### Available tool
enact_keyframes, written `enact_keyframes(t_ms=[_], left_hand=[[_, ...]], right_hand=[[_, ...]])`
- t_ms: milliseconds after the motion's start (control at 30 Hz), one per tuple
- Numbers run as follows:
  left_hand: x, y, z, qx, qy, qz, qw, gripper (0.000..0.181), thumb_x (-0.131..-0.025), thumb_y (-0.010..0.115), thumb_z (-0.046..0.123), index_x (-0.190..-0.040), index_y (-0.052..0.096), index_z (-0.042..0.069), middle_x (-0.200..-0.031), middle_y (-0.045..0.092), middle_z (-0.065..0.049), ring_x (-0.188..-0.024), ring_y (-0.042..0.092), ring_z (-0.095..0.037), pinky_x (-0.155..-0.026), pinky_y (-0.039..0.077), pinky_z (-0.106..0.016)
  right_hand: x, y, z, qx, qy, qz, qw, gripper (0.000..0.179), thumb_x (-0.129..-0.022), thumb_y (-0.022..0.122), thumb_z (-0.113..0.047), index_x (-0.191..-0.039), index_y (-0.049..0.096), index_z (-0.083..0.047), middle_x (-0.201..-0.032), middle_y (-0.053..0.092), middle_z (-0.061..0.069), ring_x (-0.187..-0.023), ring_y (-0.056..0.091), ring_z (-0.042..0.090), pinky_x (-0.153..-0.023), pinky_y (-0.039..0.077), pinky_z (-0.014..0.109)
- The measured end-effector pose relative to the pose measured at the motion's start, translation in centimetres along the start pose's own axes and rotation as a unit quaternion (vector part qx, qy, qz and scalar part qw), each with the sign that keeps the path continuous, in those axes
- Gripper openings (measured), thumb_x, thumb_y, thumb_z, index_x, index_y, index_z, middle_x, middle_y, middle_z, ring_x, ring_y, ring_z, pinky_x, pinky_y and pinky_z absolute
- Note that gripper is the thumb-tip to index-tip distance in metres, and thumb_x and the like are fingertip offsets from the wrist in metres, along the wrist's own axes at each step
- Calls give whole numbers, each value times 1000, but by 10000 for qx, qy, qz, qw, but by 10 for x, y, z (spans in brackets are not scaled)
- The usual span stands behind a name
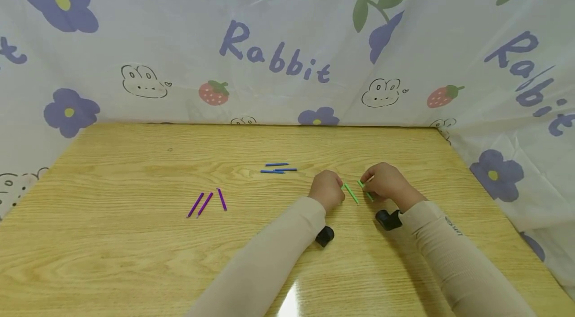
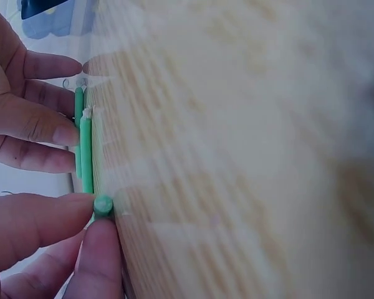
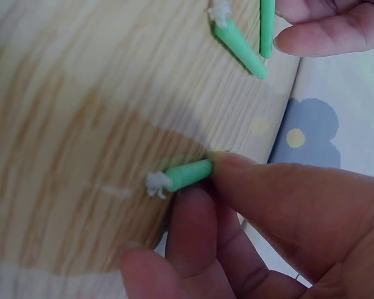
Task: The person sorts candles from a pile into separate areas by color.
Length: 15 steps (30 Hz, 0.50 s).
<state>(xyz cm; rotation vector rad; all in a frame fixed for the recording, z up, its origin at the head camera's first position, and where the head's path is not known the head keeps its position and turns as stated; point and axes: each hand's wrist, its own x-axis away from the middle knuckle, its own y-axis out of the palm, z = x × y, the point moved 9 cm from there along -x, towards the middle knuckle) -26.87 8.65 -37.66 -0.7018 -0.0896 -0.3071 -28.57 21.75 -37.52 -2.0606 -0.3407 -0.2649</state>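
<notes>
Three thin green candles with white wicks lie at the right of the wooden table. My left hand (image 1: 327, 190) pinches one green candle (image 2: 103, 205) between thumb and finger, seen end-on in the left wrist view and mostly hidden by the hand in the head view. The middle green candle (image 1: 351, 193) lies slanted on the wood between the two hands. Just right of it, my right hand (image 1: 385, 181) holds another green candle (image 3: 190, 174) between thumb and fingers, close to the tabletop, its wick end sticking out.
Several blue candles (image 1: 277, 170) lie crosswise near the table's middle. Further left are purple candles (image 1: 205, 205), two slanted alike and one leaning the other way. A printed cloth (image 1: 278, 102) hangs behind the wooden table (image 1: 135, 257). Black wrist cameras (image 1: 326, 236) sit under both sleeves.
</notes>
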Motion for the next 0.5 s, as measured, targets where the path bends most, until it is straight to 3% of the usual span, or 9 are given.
enact_keyframes(t_ms=[233,500], left_hand=[[-1,3,-7,370,-104,-42,9993,23,-85,66,-4,-107,68,-2,-106,67,-12,-94,62,-24,-75,52,-31],[0,2,-14,1003,-137,-266,9945,22,-83,69,-2,-106,68,0,-95,62,-7,-76,56,-16,-66,49,-27]], right_hand=[[-1,3,3,-57,-6,-64,10000,26,-88,59,-4,-110,67,5,-76,66,9,-59,52,15,-56,45,27],[6,3,11,-528,20,57,9986,31,-90,62,-10,-115,64,8,-79,68,9,-61,54,14,-56,46,28]])
